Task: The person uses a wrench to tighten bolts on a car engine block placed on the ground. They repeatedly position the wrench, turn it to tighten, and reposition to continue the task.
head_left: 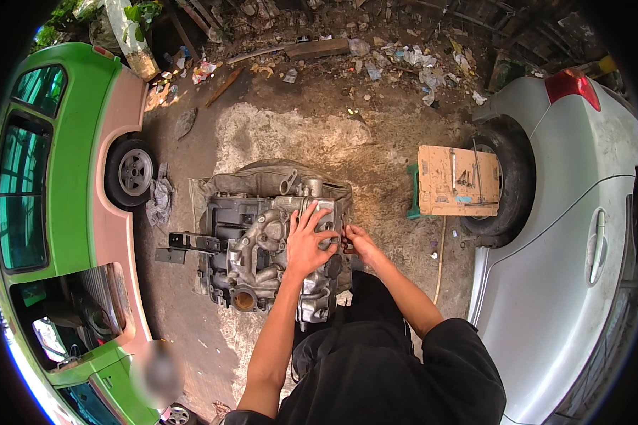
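Note:
A grey metal car engine lies on a dark, dirty cover on the ground in front of me. My left hand rests on the engine's right part, its fingers spread and pointing away from me. At the engine's right side, my right hand has thumb and fingers pinched together against a small dark part; what lies between the fingertips is too small to make out. A cast manifold with a round brownish opening sits left of my left hand. Dark brackets stick out at the engine's left.
A green and pink van stands on the left, a silver car on the right. Beside the car's wheel, a cardboard sheet with several tools lies on a green stool. Litter and a wooden plank lie farther off.

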The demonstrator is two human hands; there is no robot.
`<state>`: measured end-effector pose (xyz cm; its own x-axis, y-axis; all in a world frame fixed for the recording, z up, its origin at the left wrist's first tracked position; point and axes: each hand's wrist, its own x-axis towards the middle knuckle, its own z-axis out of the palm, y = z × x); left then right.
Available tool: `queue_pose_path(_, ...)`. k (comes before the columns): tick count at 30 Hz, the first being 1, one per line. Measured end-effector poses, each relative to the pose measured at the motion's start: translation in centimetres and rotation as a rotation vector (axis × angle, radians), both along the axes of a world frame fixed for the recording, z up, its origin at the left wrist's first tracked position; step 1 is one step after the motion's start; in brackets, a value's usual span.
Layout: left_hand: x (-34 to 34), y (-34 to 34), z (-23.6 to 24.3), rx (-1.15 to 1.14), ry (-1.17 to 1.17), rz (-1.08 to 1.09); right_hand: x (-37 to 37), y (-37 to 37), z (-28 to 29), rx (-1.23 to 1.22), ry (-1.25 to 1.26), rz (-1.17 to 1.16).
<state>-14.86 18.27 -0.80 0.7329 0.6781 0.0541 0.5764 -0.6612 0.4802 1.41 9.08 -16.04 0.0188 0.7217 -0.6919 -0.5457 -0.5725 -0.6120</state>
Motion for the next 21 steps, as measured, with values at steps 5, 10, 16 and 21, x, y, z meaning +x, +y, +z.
queue_pose_path(5, -0.1, 0.0, -0.1, -0.013, -0.006, 0.000, 1.2, 0.4, -1.7, 0.131, -0.065, 0.051)
queue_pose_path(10, 0.0, 0.0, -0.3, -0.005, -0.010, -0.001, 2.5, 0.8, -2.5, 0.216, -0.162, 0.151)
queue_pose_path(16, 0.0, 0.0, -0.4, 0.013, -0.016, 0.006, 1.7, 0.7, -3.0, 0.238, -0.119, 0.120)
queue_pose_path(21, 0.0, -0.1, -0.4, 0.005, -0.022, 0.006, 5.6, 3.2, -2.9, 0.440, -0.597, 0.363)
